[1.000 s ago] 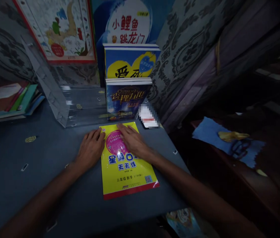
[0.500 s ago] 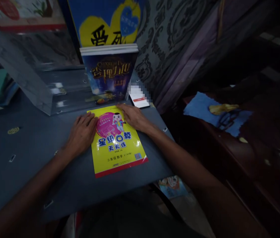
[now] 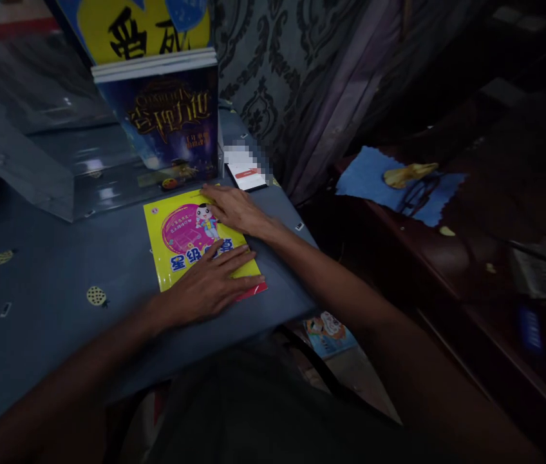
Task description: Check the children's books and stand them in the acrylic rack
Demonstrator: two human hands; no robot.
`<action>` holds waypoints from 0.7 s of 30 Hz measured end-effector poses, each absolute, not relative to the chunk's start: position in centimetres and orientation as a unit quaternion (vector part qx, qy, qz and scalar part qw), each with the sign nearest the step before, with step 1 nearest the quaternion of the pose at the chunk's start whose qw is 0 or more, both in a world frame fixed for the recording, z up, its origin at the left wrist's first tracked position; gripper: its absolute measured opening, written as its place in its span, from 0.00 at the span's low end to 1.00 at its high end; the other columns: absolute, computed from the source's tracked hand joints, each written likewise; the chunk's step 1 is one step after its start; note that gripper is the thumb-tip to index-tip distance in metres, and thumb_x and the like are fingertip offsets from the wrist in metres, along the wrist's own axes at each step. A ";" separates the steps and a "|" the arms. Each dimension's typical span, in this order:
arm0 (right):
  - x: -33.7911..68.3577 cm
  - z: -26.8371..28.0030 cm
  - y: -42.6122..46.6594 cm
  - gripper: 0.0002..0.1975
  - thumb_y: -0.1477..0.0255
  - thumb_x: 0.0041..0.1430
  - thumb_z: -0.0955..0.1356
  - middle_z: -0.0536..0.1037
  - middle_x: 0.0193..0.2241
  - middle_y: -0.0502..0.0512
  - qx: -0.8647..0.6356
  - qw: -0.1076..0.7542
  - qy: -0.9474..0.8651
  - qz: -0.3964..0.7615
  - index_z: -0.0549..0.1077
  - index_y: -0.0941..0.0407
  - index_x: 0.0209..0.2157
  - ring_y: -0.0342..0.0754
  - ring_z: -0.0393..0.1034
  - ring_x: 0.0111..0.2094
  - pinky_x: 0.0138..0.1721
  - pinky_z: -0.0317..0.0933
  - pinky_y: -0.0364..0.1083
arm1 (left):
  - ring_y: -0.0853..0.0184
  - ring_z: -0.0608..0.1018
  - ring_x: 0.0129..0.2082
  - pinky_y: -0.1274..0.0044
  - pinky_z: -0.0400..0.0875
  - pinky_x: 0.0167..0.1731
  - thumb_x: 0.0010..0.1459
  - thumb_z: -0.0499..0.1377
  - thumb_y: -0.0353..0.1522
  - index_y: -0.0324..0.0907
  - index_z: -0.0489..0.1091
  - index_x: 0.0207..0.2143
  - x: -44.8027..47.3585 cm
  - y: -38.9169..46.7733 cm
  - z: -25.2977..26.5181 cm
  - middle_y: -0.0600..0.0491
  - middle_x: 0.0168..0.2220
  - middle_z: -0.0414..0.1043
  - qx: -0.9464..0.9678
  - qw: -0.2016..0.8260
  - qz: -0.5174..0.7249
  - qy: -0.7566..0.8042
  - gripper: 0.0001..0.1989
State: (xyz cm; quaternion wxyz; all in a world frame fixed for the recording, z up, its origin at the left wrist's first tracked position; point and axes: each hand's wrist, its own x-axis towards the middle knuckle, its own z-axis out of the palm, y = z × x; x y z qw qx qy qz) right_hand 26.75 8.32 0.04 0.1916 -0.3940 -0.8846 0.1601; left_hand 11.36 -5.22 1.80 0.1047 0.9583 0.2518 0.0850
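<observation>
A yellow workbook [image 3: 188, 229] with a pink circle and a cartoon child on its cover lies on the grey-blue tablecloth [image 3: 55, 335]. My left hand [image 3: 212, 283] rests flat across the lower part of the cover, fingers stretched and spread, hiding some of the title and most of the red bottom band. At the upper right edge of the workbook lies my right hand [image 3: 237, 209], its fingers extended over the cover's corner. Neither hand is wrapped round anything.
Behind the workbook, dark blue books [image 3: 171, 122] stand in a clear acrylic stand [image 3: 36, 174]. A phone [image 3: 246, 169] with a lit screen lies to their right. Beyond the table edge, a blue torn sheet [image 3: 355, 177] rests on a dark red surface. A patterned curtain [image 3: 273, 71] hangs behind.
My left hand has moved from the workbook's left edge down and right onto its lower cover. My right hand stays at the upper right edge. The view has shifted right.
</observation>
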 end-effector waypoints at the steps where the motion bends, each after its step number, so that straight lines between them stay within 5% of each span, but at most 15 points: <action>1: 26.8 0.0 8.3 0.19 0.74 0.68 0.62 0.73 0.61 0.58 -0.393 0.192 -0.885 0.160 0.70 0.56 0.58 0.56 0.71 0.58 0.59 0.65 0.55 | 0.55 0.62 0.70 0.49 0.52 0.68 0.72 0.50 0.34 0.54 0.67 0.63 11.4 -5.5 1.9 0.46 0.68 0.62 0.960 0.105 0.083 0.244 0.20; 8: 26.5 -0.3 8.2 0.18 0.75 0.68 0.63 0.74 0.60 0.60 -0.403 0.196 -0.882 0.148 0.71 0.57 0.57 0.58 0.72 0.58 0.60 0.65 0.58 | 0.54 0.63 0.69 0.48 0.55 0.66 0.71 0.51 0.33 0.55 0.67 0.62 11.4 -5.8 2.1 0.46 0.67 0.63 0.965 0.086 0.072 0.237 0.20; 21: 26.4 -1.2 8.0 0.18 0.75 0.69 0.61 0.72 0.62 0.65 -0.373 0.226 -0.892 0.120 0.73 0.60 0.56 0.57 0.68 0.62 0.63 0.62 0.60 | 0.59 0.73 0.61 0.60 0.68 0.62 0.72 0.46 0.32 0.39 0.64 0.62 5.9 -5.2 0.6 0.43 0.61 0.72 0.904 0.001 0.156 0.397 0.20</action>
